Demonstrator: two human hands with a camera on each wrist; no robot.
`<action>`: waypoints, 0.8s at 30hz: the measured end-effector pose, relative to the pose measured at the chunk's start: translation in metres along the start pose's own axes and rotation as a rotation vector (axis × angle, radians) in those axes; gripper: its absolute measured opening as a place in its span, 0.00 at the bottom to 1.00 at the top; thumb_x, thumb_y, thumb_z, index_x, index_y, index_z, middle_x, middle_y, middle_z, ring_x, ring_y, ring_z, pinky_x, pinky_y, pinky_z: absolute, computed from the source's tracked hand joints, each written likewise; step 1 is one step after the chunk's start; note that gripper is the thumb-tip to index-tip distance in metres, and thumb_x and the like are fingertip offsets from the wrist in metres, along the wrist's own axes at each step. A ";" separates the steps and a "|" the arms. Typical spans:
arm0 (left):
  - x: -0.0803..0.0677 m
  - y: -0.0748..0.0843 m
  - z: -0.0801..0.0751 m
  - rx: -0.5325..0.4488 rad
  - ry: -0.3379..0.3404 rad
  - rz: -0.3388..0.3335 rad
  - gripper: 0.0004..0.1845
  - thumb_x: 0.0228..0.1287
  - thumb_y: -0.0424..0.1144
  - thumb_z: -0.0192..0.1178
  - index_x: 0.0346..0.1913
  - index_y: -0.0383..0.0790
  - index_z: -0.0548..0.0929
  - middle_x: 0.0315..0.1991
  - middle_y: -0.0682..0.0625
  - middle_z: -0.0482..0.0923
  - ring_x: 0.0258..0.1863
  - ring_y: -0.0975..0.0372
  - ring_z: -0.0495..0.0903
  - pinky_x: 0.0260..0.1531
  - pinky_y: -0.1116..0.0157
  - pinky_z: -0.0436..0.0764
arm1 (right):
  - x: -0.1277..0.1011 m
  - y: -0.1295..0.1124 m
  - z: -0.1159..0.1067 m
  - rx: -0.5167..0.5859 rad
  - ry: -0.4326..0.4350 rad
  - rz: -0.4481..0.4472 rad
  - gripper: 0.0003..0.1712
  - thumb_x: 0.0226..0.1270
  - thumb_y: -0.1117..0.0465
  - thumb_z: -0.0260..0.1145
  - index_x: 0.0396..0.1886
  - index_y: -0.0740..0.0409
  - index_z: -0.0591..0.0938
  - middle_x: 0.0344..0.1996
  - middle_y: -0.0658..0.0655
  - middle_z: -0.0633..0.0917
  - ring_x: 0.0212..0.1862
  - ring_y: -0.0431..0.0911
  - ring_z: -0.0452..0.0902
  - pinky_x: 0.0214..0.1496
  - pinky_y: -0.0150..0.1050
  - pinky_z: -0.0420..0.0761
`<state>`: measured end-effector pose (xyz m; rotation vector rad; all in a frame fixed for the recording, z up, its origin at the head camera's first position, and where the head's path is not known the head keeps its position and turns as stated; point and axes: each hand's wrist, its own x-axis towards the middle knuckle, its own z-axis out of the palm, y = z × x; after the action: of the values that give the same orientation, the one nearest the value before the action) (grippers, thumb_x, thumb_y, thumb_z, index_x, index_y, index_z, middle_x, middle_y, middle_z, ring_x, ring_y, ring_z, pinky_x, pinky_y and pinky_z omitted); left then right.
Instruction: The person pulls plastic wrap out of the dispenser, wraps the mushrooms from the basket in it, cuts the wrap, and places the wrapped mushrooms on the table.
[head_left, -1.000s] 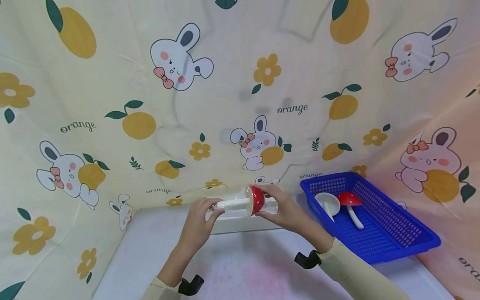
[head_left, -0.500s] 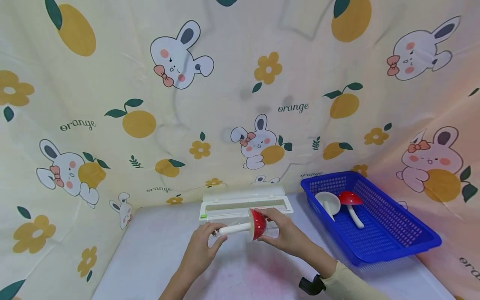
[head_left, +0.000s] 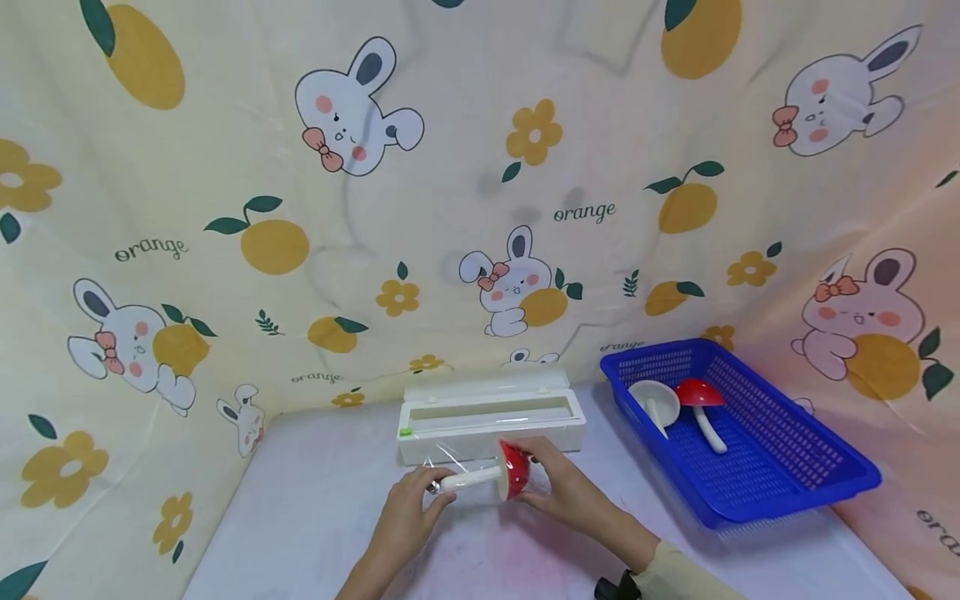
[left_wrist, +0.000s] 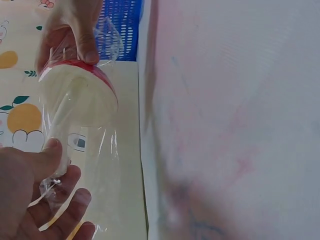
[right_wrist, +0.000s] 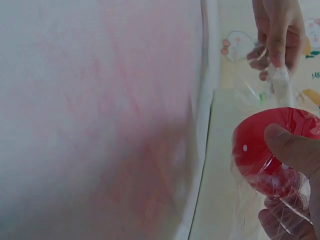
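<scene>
A toy mushroom (head_left: 516, 472) with a red, white-dotted cap and a white stem lies sideways between my hands, in front of the white box. Clear plastic film (left_wrist: 102, 150) covers it, and a strip of film stretches back towards the box. My left hand (head_left: 405, 515) pinches the stem's end, where the film is bunched. Around the red cap curl the thumb and fingers of my right hand (head_left: 572, 493). The right wrist view shows the thumb (right_wrist: 285, 142) on the film-covered cap; part of the fingers is hidden behind it.
Behind my hands stands a white film dispenser box (head_left: 558, 437), its lid raised and a green piece at its left end. On the right is a blue plastic basket (head_left: 858, 482) holding two mushrooms, one red-capped (head_left: 701, 393) and one showing its pale underside (head_left: 654, 398).
Both hands have brought the mushroom down and nearer to me, away from the dispenser box, which now shows more fully. Their hold on stem and cap looks the same.
</scene>
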<state>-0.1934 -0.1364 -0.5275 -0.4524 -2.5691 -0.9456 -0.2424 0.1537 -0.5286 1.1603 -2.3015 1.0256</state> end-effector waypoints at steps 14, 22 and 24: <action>0.007 -0.010 0.008 -0.027 -0.046 -0.050 0.15 0.64 0.38 0.77 0.52 0.47 0.88 0.43 0.56 0.82 0.42 0.56 0.82 0.42 0.61 0.77 | 0.005 0.016 0.007 -0.007 -0.071 0.081 0.56 0.50 0.73 0.87 0.79 0.56 0.70 0.69 0.54 0.76 0.65 0.49 0.77 0.64 0.48 0.85; 0.011 -0.018 0.016 -0.030 -0.042 -0.054 0.14 0.67 0.40 0.75 0.54 0.46 0.88 0.46 0.55 0.83 0.42 0.58 0.82 0.42 0.61 0.79 | 0.005 0.017 0.008 -0.048 -0.091 0.123 0.57 0.51 0.69 0.88 0.80 0.52 0.69 0.68 0.51 0.76 0.65 0.46 0.76 0.66 0.46 0.83; 0.011 -0.017 0.015 -0.032 -0.039 -0.051 0.14 0.69 0.41 0.73 0.55 0.44 0.88 0.46 0.55 0.83 0.42 0.59 0.81 0.42 0.61 0.80 | 0.005 0.015 0.006 -0.043 -0.087 0.118 0.56 0.51 0.69 0.88 0.79 0.53 0.70 0.68 0.52 0.77 0.64 0.46 0.77 0.65 0.47 0.85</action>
<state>-0.2137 -0.1370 -0.5430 -0.4201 -2.6149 -1.0056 -0.2580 0.1523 -0.5363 1.0839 -2.4737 0.9789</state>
